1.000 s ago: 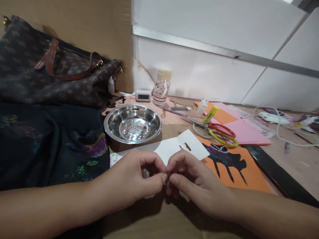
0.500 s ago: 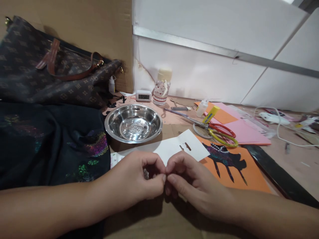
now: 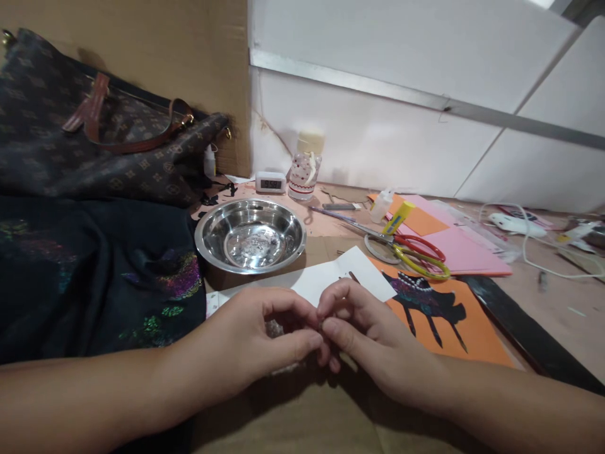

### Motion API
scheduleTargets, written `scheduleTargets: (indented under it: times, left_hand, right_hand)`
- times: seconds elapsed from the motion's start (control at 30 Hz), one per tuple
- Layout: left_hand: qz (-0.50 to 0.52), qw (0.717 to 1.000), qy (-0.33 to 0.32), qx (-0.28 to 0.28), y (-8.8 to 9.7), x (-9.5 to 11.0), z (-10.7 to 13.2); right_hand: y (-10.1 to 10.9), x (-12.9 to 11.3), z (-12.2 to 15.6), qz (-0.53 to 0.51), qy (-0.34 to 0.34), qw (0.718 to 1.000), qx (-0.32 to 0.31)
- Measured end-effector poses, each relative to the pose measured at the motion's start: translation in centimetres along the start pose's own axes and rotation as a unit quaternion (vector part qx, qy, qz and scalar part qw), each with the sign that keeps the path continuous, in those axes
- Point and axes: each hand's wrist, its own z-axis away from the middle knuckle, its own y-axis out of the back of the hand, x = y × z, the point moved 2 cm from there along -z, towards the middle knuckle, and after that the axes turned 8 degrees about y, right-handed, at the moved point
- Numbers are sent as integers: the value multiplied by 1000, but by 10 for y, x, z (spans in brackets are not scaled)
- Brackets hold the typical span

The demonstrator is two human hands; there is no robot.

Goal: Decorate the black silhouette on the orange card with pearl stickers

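My left hand (image 3: 269, 337) and my right hand (image 3: 378, 343) meet fingertip to fingertip above the cardboard work surface. Thumb and forefinger of the right hand press together on something small and dark, too tiny to name. Curled fingers close my left hand beside it; a greyish, glinting bit shows behind its thumb, its kind unclear. Just beyond the hands lies a white card (image 3: 309, 284) with small dark slots. To its right, an orange sheet (image 3: 484, 334) bears a black cut-out shape (image 3: 428, 302) trimmed with white beads. A steel bowl (image 3: 207, 249) stands behind the left hand.
Scissors (image 3: 418, 255), a yellow glue stick (image 3: 398, 217) and a small bottle (image 3: 382, 205) lie at the right on coloured paper. A digital clock (image 3: 270, 183) and a jar (image 3: 305, 170) stand by the wall. Dark cloth (image 3: 94, 277) and a handbag (image 3: 127, 132) fill the left.
The left thumb has shifted slightly right and the fingers of both hands have rearranged, with the right pinch now showing a small dark bit. The view has moved slightly.
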Motion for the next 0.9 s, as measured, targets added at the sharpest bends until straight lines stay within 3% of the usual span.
scheduleTargets:
  times: [0.2, 0.47, 0.9]
  left_hand:
    - [14, 1000, -22, -7, 1, -5, -2]
    - [-76, 996, 16, 48, 0, -6, 0]
    - [-123, 988, -26, 90, 1, -2, 3]
  right_hand:
    - [1, 2, -1, -7, -18, 1000, -15]
    - [-3, 1, 0, -5, -25, 999, -33]
    - [-4, -3, 3, 1, -19, 999, -39]
